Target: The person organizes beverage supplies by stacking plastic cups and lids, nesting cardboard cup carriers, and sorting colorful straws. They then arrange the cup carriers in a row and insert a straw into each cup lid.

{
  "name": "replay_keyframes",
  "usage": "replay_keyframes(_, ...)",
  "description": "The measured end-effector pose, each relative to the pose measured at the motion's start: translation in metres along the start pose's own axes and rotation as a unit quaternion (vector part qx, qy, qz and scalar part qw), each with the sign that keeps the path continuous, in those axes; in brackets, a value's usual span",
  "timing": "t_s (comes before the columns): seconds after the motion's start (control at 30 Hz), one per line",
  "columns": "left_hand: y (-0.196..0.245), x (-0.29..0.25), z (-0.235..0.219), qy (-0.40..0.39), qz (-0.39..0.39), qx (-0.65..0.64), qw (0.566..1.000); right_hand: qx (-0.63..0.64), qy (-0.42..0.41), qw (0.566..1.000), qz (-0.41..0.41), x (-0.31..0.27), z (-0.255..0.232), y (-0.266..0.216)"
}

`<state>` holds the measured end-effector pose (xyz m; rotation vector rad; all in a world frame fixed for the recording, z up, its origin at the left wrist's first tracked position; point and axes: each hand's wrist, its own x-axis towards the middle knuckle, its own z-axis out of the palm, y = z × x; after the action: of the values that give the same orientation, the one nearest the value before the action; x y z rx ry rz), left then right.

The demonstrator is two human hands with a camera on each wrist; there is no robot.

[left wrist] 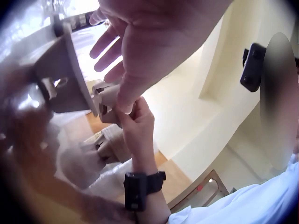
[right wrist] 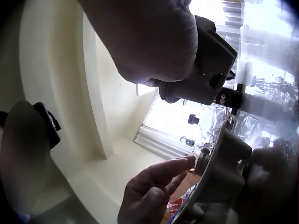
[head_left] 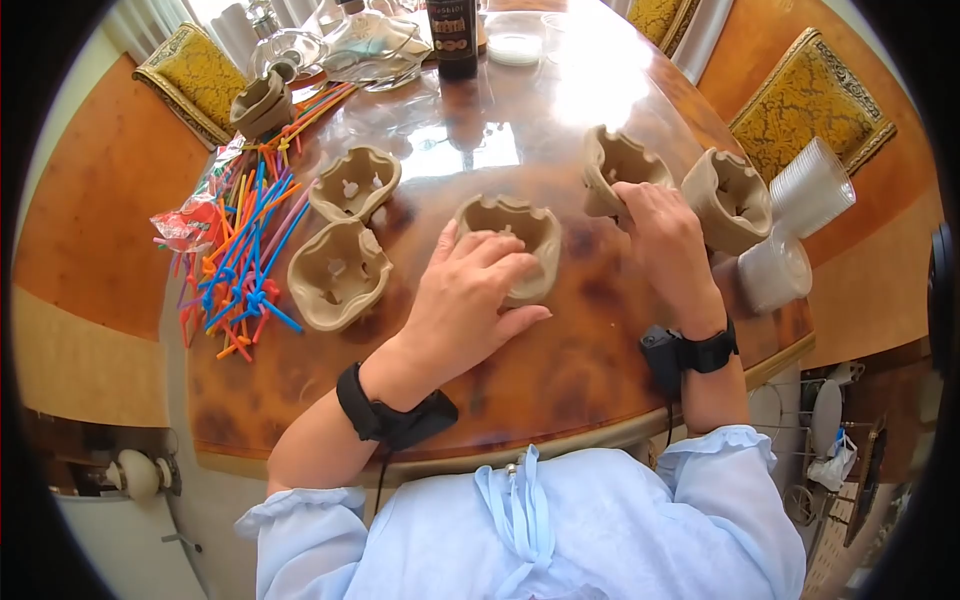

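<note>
A grey-brown moulded-pulp cup carrier piece [head_left: 543, 232] stands on the table in the middle of the head view. Over its near left side is my left hand [head_left: 462, 300], with fingers extended and thumb out. The left wrist view shows those fingers spread beside the carrier piece [left wrist: 65, 81]. Farther right, my right hand [head_left: 668, 245] grips the near rim of a second carrier piece [head_left: 603, 160], thumb and fingers at its edge. The right wrist view has this piece [right wrist: 212, 65] raised in the right hand [right wrist: 159, 51], which hides part of it.
Two carrier pieces [head_left: 335, 270] stand left, another [head_left: 725, 205] right, and a small stack [head_left: 262, 108] behind. Colourful bendy straws [head_left: 245, 255] lie along the left. Clear plastic cups [head_left: 812, 188] are at the right edge. A dark bottle [head_left: 453, 40] and glass decanters [head_left: 365, 45] stand at the back.
</note>
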<state>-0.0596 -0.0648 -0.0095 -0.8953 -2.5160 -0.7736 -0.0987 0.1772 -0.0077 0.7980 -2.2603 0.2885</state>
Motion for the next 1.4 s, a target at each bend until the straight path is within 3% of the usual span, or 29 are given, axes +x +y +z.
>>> replay_keyframes(0.13,-0.016,-0.022,-0.037,0.136,-0.075,-0.060,0.986,0.057,0.059,0.993,-0.082,0.015,-0.002,-0.033)
replay_keyframes(0.27,-0.049,-0.057,-0.070,0.257,-0.157,0.025,0.953,0.067,0.023,0.988,-0.141,0.022,0.010,-0.062)
replay_keyframes(0.37,-0.074,-0.077,-0.076,0.284,-0.273,0.014,0.919,0.056,-0.043,0.988,-0.134,0.021,0.020,-0.076)
replay_keyframes(0.5,-0.099,-0.096,-0.078,0.189,-0.340,0.009,0.921,0.068,-0.066,0.989,-0.115,0.018,0.030,-0.082)
replay_keyframes(0.6,-0.100,-0.098,-0.072,0.187,-0.397,-0.095,0.893,0.098,-0.090,0.985,-0.108,0.020,0.026,-0.085)
replay_keyframes(0.7,-0.116,-0.108,-0.060,0.161,-0.353,-0.162,0.907,0.081,-0.132,0.980,-0.127,0.020,0.026,-0.082)
replay_keyframes(0.73,-0.121,-0.111,-0.055,0.154,-0.304,-0.153,0.927,0.074,-0.158,0.975,-0.139,0.016,0.029,-0.077)
replay_keyframes(0.77,-0.116,-0.112,-0.056,0.142,-0.322,-0.205,0.913,0.067,-0.182,0.969,-0.151,0.015,0.030,-0.073)
replay_keyframes(0.87,-0.087,-0.098,-0.052,0.109,-0.351,-0.364,0.856,0.060,-0.153,0.979,-0.118,0.021,0.020,-0.064)
replay_keyframes(0.97,-0.077,-0.093,-0.043,0.059,-0.337,-0.424,0.839,0.069,-0.062,0.991,-0.097,0.026,0.014,-0.066)
replay_keyframes(1.1,-0.063,-0.085,-0.042,0.035,-0.350,-0.433,0.830,0.131,-0.008,0.985,-0.113,0.031,0.009,-0.074)
replay_keyframes(1.2,-0.064,-0.083,-0.042,-0.022,-0.399,-0.442,0.803,0.136,-0.013,0.983,-0.125,0.033,0.006,-0.078)
replay_keyframes(1.4,-0.061,-0.081,-0.032,-0.010,-0.423,-0.607,0.673,0.101,0.007,0.987,-0.122,0.036,0.000,-0.083)
